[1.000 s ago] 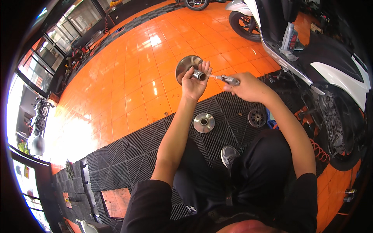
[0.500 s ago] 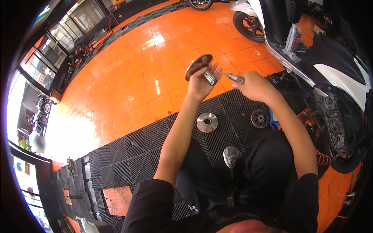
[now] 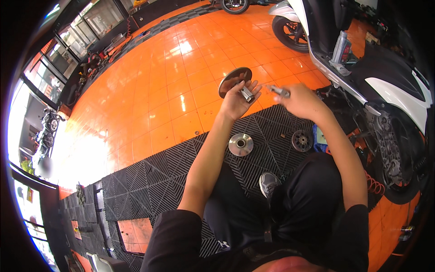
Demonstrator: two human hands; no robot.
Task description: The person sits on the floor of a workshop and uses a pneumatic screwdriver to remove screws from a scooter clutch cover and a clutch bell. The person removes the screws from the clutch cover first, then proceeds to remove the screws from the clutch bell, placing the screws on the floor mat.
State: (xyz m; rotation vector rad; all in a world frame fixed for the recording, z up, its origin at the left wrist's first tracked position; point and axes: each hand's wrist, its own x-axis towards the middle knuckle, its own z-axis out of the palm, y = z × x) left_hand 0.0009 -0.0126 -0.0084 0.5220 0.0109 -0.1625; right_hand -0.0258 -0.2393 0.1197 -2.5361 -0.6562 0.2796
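Note:
My left hand (image 3: pixel 234 104) grips a dark shiny metal disc (image 3: pixel 230 78) by its silver tubular hub (image 3: pixel 247 94), its fingers curled about the tube. Just right of it, my right hand (image 3: pixel 299 102) is closed on a small grey metal hand tool (image 3: pixel 282 92), whose blurred tip points toward the hub; I cannot tell that it touches. Below both hands, a silver conical disc (image 3: pixel 247 143) lies on the black ribbed mat (image 3: pixel 149 181). To its right lies a dark disc with holes (image 3: pixel 302 140), next to a blue item (image 3: pixel 320 146) partly behind my right arm.
A white and black scooter (image 3: pixel 389 90) stands close on my right, with a grey bottle (image 3: pixel 340 47) on its footboard and a red coiled hose (image 3: pixel 375 185) near its rear. A motorcycle (image 3: pixel 47 131) is at the far left. Orange tiled floor (image 3: pixel 149 90) lies beyond the mat.
My left hand has moved rightward and turned the disc more edge-on. My right hand has moved slightly right, and the tool's tip has drawn back a little from the hub.

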